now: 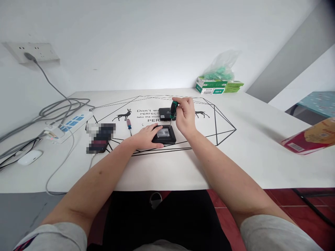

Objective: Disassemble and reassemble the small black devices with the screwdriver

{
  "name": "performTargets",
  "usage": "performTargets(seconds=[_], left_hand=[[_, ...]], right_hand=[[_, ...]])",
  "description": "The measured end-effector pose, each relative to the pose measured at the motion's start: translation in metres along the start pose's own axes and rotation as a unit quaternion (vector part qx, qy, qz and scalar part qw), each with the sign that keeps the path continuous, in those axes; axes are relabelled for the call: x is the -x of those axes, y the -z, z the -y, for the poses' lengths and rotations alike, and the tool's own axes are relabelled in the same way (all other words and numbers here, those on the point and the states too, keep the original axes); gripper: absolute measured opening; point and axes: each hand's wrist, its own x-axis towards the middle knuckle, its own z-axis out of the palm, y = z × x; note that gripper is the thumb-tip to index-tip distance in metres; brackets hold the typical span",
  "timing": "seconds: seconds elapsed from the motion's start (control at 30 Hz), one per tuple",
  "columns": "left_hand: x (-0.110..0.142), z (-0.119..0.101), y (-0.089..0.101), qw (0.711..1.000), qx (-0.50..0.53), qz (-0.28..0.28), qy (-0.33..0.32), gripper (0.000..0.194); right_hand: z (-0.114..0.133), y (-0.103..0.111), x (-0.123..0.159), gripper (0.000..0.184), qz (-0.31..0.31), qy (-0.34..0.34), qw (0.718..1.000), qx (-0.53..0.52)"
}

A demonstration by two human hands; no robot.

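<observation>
A small black box (165, 135) with a white label lies flat on the white table (251, 150), near its middle. My left hand (145, 136) presses on the box's left side and holds it down. My right hand (185, 115) grips a green-handled screwdriver (173, 109) upright, its tip touching the box's top near the right corner. A second black box (164, 114) sits just behind, partly hidden by the screwdriver and my right hand.
A red-and-blue screwdriver (129, 126) lies left of the box. Further left are a blurred dark object (101, 138), a power strip (68, 126) with grey cables, and a white mouse (29, 157). Green boxes (217, 86) stand at the back; a red packet (311, 136) is at right.
</observation>
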Motion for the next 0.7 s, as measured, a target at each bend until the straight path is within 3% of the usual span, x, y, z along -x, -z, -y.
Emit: performTargets(seconds=[0.13, 0.33, 0.7], left_hand=[[-0.0001, -0.0002, -0.0003, 1.000, -0.004, -0.001, -0.005, 0.115], [0.0007, -0.0009, 0.0005, 1.000, 0.000, -0.005, -0.005, 0.113], [0.0004, 0.0019, -0.0004, 1.000, 0.011, -0.004, -0.009, 0.118]], right_hand=[[0.0035, -0.0025, 0.0015, 0.029, 0.009, -0.015, 1.000, 0.000], [0.0002, -0.0059, 0.0033, 0.040, 0.017, -0.014, 1.000, 0.021], [0.0009, -0.0039, 0.0023, 0.038, -0.029, -0.012, 0.999, 0.012]])
